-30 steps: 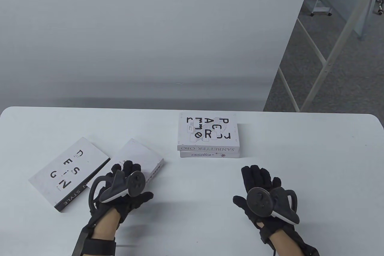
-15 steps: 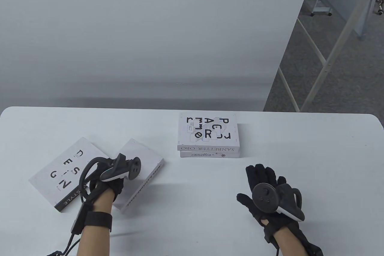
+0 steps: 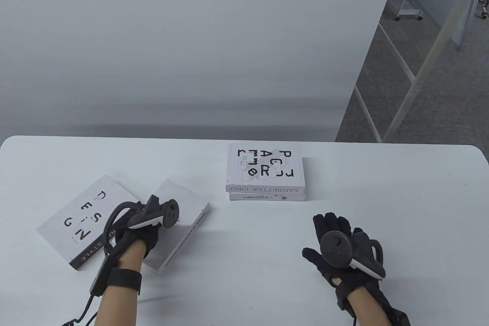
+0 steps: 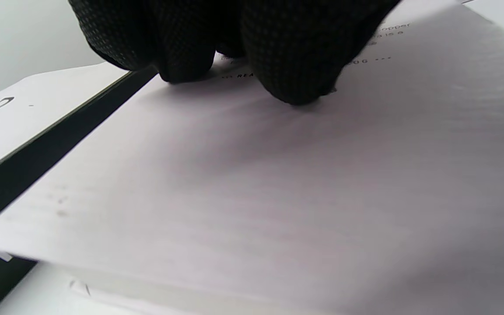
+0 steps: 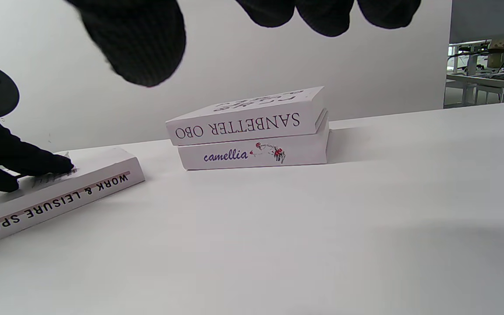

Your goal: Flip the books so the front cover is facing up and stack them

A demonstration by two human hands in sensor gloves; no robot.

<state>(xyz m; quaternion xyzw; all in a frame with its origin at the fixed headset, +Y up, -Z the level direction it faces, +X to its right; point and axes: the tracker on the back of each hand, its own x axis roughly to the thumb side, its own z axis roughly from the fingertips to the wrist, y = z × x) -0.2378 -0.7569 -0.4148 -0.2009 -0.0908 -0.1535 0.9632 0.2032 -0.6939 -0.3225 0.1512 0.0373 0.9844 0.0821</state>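
While our left hand (image 3: pixel 139 232) lay on it, the white paperback with "WORK & LEISURE SPACE" on its spine (image 3: pixel 176 223) sat flat on the table under our gloved fingertips (image 4: pixel 295 74), which pressed down on its plain cover without closing round any edge. Just beside that hand, on its outer side, lay the white book printed with scattered black letters and a black spine (image 3: pixel 82 221), its long edge touching the paperback we pressed. Ahead of our right hand (image 3: pixel 340 249) and well apart from our left stood the two stacked white books: the one with "SANBETTER ORO" on its spine (image 3: pixel 265 167) on top, the one marked "camellia" with a small red flower (image 5: pixel 252 153) beneath. We held our right hand low over the white tabletop (image 3: pixel 401 203), fingers apart and gripping nothing; whether the palm touched the surface we could not tell.
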